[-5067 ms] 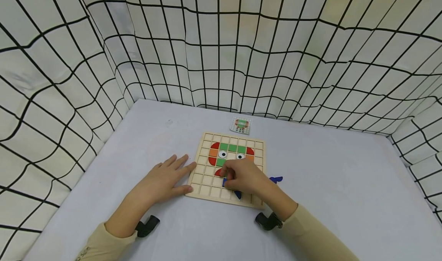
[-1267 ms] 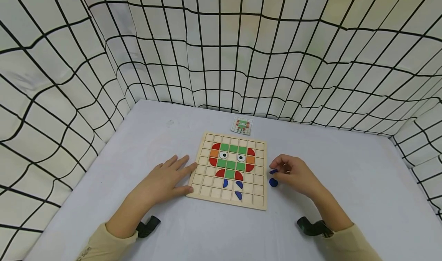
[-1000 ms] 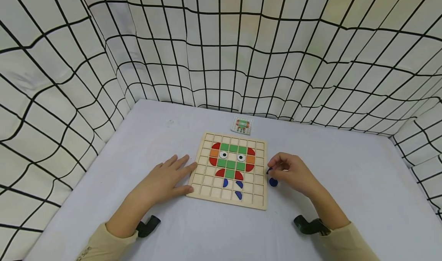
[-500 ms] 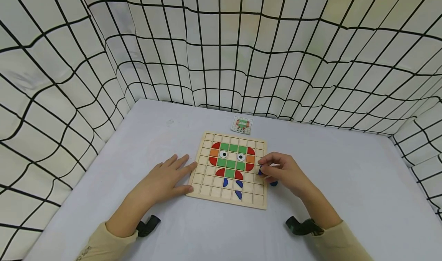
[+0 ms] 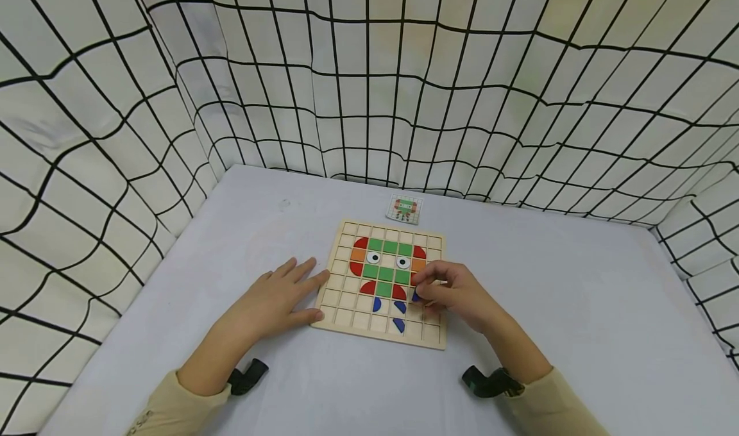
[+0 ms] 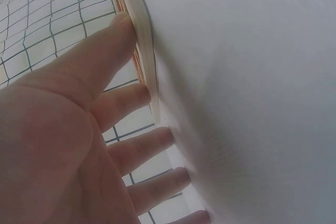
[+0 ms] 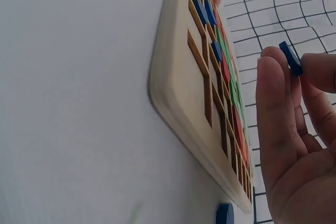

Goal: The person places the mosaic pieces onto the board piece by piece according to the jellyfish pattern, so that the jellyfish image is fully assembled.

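A wooden grid board (image 5: 340, 317) lies on the table, holding red, green and orange pieces and two round eye tiles (image 5: 374, 257). My left hand (image 5: 276, 301) lies flat with spread fingers; its thumb and index fingertips touch the board's left edge. Between thumb and fingertips, my right hand (image 5: 458, 295) pinches a small blue piece (image 7: 291, 58) above the board's right half. Several blue pieces rest in lower cells, among them a half-round one (image 5: 376, 304) and one nearest me (image 5: 399, 325). Another blue piece (image 7: 224, 213) shows beside the board in the right wrist view; my right hand hides it in the head view.
A small pattern card (image 5: 405, 209) lies behind the board on the white table (image 5: 566, 282). Black netting (image 5: 369, 75) over white sheets rises along the back and sides. Dark wrist cameras (image 5: 486, 382) hang under both forearms.
My right hand has picked up a blue piece from the table right of the board and carried it left over the grid. The left hand has stayed in place.
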Available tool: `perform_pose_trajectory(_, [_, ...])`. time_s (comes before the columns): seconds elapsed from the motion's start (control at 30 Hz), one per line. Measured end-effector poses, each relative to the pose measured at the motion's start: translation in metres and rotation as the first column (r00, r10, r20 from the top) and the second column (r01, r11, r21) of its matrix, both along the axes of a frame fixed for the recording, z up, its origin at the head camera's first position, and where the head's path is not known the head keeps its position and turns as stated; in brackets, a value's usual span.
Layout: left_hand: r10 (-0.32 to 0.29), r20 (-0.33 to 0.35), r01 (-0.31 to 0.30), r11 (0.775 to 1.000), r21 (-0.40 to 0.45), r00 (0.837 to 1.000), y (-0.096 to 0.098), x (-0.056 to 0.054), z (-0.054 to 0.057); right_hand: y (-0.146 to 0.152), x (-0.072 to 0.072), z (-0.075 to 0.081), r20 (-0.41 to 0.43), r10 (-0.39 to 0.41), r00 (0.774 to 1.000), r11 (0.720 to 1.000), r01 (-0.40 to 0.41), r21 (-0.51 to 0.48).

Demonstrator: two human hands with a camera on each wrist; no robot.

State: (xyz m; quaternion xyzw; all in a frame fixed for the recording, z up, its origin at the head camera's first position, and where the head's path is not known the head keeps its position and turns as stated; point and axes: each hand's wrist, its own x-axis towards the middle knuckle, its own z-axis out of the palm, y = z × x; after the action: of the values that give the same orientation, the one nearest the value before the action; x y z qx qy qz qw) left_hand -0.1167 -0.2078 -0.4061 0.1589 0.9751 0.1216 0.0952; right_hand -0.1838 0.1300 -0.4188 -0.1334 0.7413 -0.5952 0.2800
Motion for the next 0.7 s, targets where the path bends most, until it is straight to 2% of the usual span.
perform_pose_trajectory(0.2, [-0.001,0.010,0.000,1.000,0.009,1.000,0.000,0.000,0.002,-0.013,0.005,-0.006,-0.021,0.032,0.999,0.999,-0.031,0.036])
perform_pose_trajectory(0.3, [-0.002,0.013,0.002,1.000,0.009,1.000,0.000,0.000,0.002,-0.021,0.009,-0.009,-0.093,0.068,0.993,0.994,-0.059,0.095])
perform_pose_trajectory(0.47, [-0.007,0.008,0.007,1.000,0.007,1.000,0.000,0.000,0.003,-0.035,0.017,-0.007,-0.256,0.167,0.952,0.973,-0.117,0.199])
perform_pose_trajectory(0.57, [-0.011,0.005,0.011,1.000,0.004,1.000,0.000,0.000,0.003,-0.043,0.021,-0.005,-0.294,0.211,0.932,0.965,-0.151,0.215])
perform_pose_trajectory(0.7, [-0.013,0.002,0.013,1.000,0.003,1.000,0.000,-0.001,0.002,-0.051,0.024,-0.003,-0.331,0.238,0.913,0.950,-0.149,0.275])
